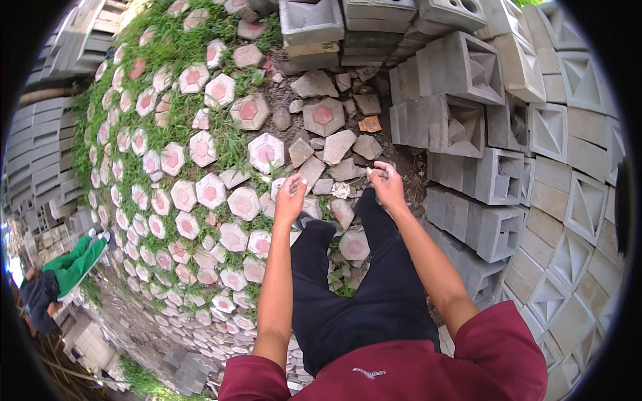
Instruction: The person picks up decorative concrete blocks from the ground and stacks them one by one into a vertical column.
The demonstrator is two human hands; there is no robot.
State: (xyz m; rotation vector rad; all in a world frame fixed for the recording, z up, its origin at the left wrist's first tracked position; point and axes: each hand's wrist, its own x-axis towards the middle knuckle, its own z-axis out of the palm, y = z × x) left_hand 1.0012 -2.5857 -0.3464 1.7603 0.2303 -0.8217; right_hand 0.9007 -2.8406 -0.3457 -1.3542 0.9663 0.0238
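My left hand is held up in front of my left knee, with its fingers loosely bent and the thumb a little apart from them. Level with it, over my right knee, my right hand has half-curled fingers and a small gap at the thumb. Nothing shows between the fingers of either hand, and pale marks cover some fingertips. Below and beyond them lie broken grey paving slabs, and a hexagonal paver with a reddish centre. Neither hand touches these pieces.
Hollow concrete blocks are stacked close on my right, more blocks ahead. Hexagonal pavers with grass between them spread to the left. An orange fragment lies ahead. Far left is a person in green trousers.
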